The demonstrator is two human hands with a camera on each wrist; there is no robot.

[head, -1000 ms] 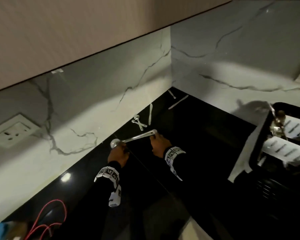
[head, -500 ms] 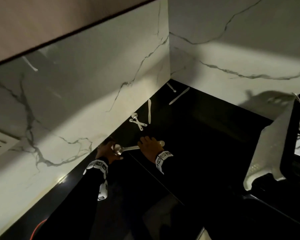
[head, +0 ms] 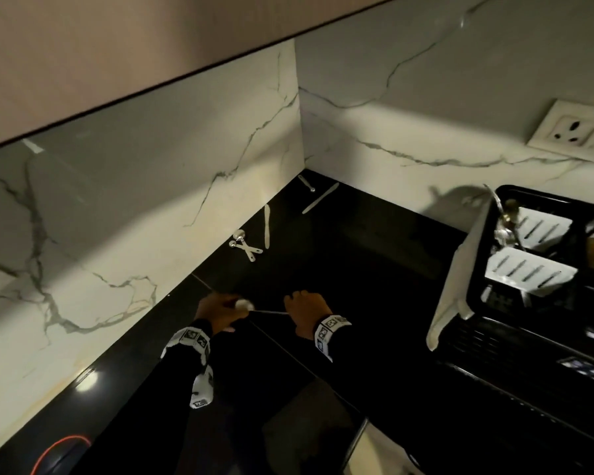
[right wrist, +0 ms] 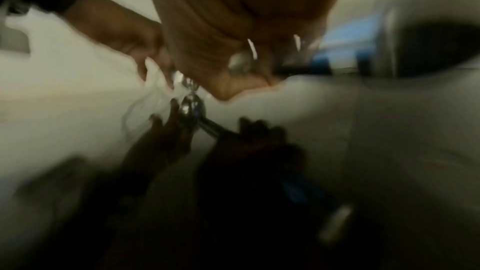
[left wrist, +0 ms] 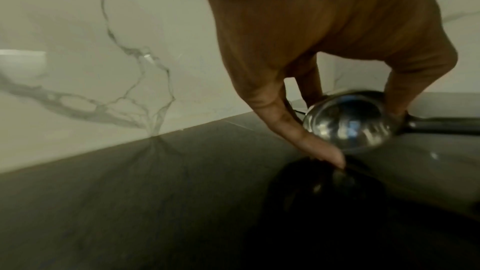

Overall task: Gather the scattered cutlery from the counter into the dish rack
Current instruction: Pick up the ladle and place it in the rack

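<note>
A steel ladle (head: 251, 307) lies level just above the black counter (head: 374, 269), held at both ends. My left hand (head: 222, 311) cups its round bowl (left wrist: 348, 122), with fingers (left wrist: 293, 128) curled on either side. My right hand (head: 304, 310) is closed over the handle, hiding its end. Further back near the wall lie two crossed small spoons (head: 246, 246), a knife (head: 267, 226), a second knife (head: 319, 198) and a small spoon (head: 306, 183). The black dish rack (head: 480, 269) with white slotted cutlery holders (head: 528, 272) stands at the right. The right wrist view is blurred.
A white cloth (head: 456, 269) hangs over the rack's left wall. Marble backsplash meets in a corner behind the cutlery, with a wall socket (head: 573, 130) above the rack. A red cable (head: 59, 447) lies at the near left. An upper cabinet overhangs the left wall.
Both hands kept hold of the ladle and drew it nearer to me. Its handle end, seen sticking out a second ago, is now hidden in my right hand. The view swung back toward the rack.
</note>
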